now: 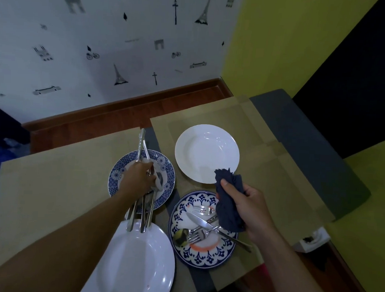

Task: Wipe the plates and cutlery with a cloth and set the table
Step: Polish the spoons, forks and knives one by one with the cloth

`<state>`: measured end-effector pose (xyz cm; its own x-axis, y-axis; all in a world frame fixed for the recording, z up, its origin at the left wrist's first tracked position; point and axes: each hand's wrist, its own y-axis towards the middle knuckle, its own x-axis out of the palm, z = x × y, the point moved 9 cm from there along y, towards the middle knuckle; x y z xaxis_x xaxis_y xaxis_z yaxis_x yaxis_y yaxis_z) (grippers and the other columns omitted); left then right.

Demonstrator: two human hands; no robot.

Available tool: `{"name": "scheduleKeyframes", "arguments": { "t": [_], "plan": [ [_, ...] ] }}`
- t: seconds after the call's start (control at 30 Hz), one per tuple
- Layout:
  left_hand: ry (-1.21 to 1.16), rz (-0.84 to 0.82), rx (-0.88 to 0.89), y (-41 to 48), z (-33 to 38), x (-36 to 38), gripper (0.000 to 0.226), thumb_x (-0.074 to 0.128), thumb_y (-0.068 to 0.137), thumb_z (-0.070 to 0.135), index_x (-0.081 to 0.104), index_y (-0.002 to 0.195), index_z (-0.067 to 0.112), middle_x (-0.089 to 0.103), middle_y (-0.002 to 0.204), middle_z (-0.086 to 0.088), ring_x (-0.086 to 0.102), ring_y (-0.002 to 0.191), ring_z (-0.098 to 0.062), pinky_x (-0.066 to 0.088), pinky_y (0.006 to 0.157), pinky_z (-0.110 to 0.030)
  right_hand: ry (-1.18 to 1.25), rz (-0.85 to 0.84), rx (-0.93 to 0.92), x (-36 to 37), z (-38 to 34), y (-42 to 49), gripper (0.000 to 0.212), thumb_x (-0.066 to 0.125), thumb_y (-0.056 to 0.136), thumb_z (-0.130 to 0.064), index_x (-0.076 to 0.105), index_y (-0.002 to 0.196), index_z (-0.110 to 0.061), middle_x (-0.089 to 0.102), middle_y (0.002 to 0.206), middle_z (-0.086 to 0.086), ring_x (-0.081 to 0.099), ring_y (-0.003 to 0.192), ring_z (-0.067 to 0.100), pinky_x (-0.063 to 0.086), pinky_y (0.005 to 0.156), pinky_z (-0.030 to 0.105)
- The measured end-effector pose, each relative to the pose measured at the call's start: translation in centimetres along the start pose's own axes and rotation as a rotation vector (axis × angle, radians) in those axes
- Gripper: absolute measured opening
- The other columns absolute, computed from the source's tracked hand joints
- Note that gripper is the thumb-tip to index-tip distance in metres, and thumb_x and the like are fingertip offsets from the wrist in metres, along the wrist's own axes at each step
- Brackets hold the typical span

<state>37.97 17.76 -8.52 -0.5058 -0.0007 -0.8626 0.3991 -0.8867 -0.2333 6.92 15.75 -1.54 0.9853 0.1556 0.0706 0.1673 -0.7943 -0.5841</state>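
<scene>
My left hand (141, 176) grips a bundle of cutlery (142, 147) above a blue patterned plate (163, 164); the handles stick out both ways. My right hand (248, 207) holds a dark blue cloth (228, 205) over the edge of a blue floral plate (203, 255). That plate carries forks, a knife (200, 221) and a spoon. A plain white plate (206, 153) lies at the back. Another white plate (136, 263) lies near me, partly under my left arm.
The table is covered with brown paper (51, 183) over a grey surface (309, 152). A wooden skirting board and a patterned wall stand behind the table. A small white object (313, 241) sits at the right edge.
</scene>
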Motion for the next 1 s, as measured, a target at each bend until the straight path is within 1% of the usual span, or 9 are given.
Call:
{"name": "scheduleKeyframes", "arguments": {
  "t": [0.1, 0.23, 0.33, 0.43, 0.6, 0.73, 0.83, 0.9, 1.0],
  "plan": [
    [-0.003, -0.005, 0.016, -0.5, 0.5, -0.1, 0.019, 0.067, 0.091, 0.014, 0.068, 0.11, 0.011, 0.067, 0.101, -0.013, 0.062, 0.091, -0.025, 0.038, 0.072, -0.029, 0.025, 0.005, -0.013, -0.7, 0.4, -0.6, 0.026, 0.076, 0.091, -0.027, 0.077, 0.101, -0.003, 0.073, 0.085, 0.02, 0.069, 0.068, 0.025, 0.056, 0.061, 0.034],
    [-0.082, -0.037, 0.018, -1.1, 1.3, 0.0, 0.04, 0.066, 0.092, 0.016, 0.062, 0.132, 0.013, 0.067, 0.115, -0.015, 0.057, 0.092, -0.016, 0.043, 0.08, -0.029, 0.147, -0.006, -0.006, -1.3, 0.9, -1.1, 0.023, 0.075, 0.091, -0.028, 0.079, 0.104, -0.009, 0.076, 0.095, 0.021, 0.07, 0.08, 0.029, 0.056, 0.078, 0.045],
    [-0.117, -0.069, 0.044, -1.9, 2.8, 0.6, 0.045, 0.066, 0.093, 0.017, 0.057, 0.137, 0.012, 0.07, 0.115, -0.015, 0.063, 0.094, -0.016, 0.048, 0.087, -0.031, 0.151, 0.014, -0.023, -2.1, 0.8, -1.4, 0.022, 0.073, 0.094, -0.03, 0.079, 0.103, -0.01, 0.076, 0.098, 0.021, 0.068, 0.078, 0.027, 0.057, 0.077, 0.043],
    [-0.116, -0.107, 0.105, -2.9, 5.6, 1.6, 0.043, 0.069, 0.092, 0.021, 0.061, 0.133, 0.012, 0.072, 0.111, -0.013, 0.064, 0.088, -0.016, 0.053, 0.082, -0.028, 0.098, 0.055, -0.055, -3.2, 0.7, -1.8, 0.024, 0.071, 0.096, -0.033, 0.079, 0.101, -0.011, 0.077, 0.099, 0.019, 0.069, 0.076, 0.025, 0.059, 0.075, 0.041],
    [-0.102, -0.199, 0.158, -5.9, 10.2, 5.1, 0.028, 0.066, 0.094, 0.025, 0.066, 0.119, 0.011, 0.071, 0.105, -0.008, 0.066, 0.085, -0.012, 0.053, 0.077, -0.022, 0.064, 0.115, -0.105, -5.2, 1.0, -2.4, 0.024, 0.073, 0.094, -0.036, 0.078, 0.104, -0.015, 0.079, 0.097, 0.011, 0.076, 0.089, 0.027, 0.059, 0.089, 0.047],
    [-0.144, -0.379, 0.201, -9.5, 13.4, 9.4, 0.011, 0.064, 0.095, 0.021, 0.067, 0.103, 0.014, 0.07, 0.085, 0.001, 0.069, 0.066, -0.002, 0.05, 0.06, -0.015, 0.098, 0.206, -0.086, -7.1, 1.8, -2.9, 0.033, 0.077, 0.091, -0.036, 0.073, 0.103, -0.005, 0.079, 0.093, 0.015, 0.077, 0.086, 0.027, 0.06, 0.084, 0.044],
    [-0.114, -0.403, 0.237, -11.3, 14.4, 12.0, 0.013, 0.064, 0.095, 0.025, 0.072, 0.091, 0.017, 0.068, 0.074, 0.005, 0.067, 0.069, -0.008, 0.049, 0.067, -0.019, 0.094, 0.188, -0.075, -7.6, 2.4, -3.2, 0.029, 0.078, 0.09, -0.034, 0.072, 0.103, -0.009, 0.08, 0.092, 0.009, 0.077, 0.088, 0.024, 0.06, 0.08, 0.038],
    [-0.075, -0.416, 0.264, -11.9, 14.9, 13.0, 0.015, 0.064, 0.094, 0.025, 0.075, 0.092, 0.015, 0.07, 0.079, 0.001, 0.064, 0.072, -0.009, 0.044, 0.07, -0.017, 0.076, 0.153, -0.069, -7.7, 2.7, -3.5, 0.026, 0.081, 0.088, -0.028, 0.07, 0.106, -0.012, 0.08, 0.09, 0.003, 0.076, 0.084, 0.018, 0.057, 0.07, 0.029],
    [-0.055, -0.402, 0.278, -12.1, 15.2, 13.2, 0.015, 0.066, 0.093, 0.024, 0.078, 0.097, 0.015, 0.075, 0.088, -0.001, 0.061, 0.073, -0.004, 0.041, 0.072, -0.014, 0.025, 0.12, -0.06, -8.0, 2.9, -3.8, 0.018, 0.082, 0.087, -0.023, 0.074, 0.102, -0.017, 0.08, 0.09, 0.002, 0.075, 0.08, 0.015, 0.056, 0.07, 0.028]
  ]
}}
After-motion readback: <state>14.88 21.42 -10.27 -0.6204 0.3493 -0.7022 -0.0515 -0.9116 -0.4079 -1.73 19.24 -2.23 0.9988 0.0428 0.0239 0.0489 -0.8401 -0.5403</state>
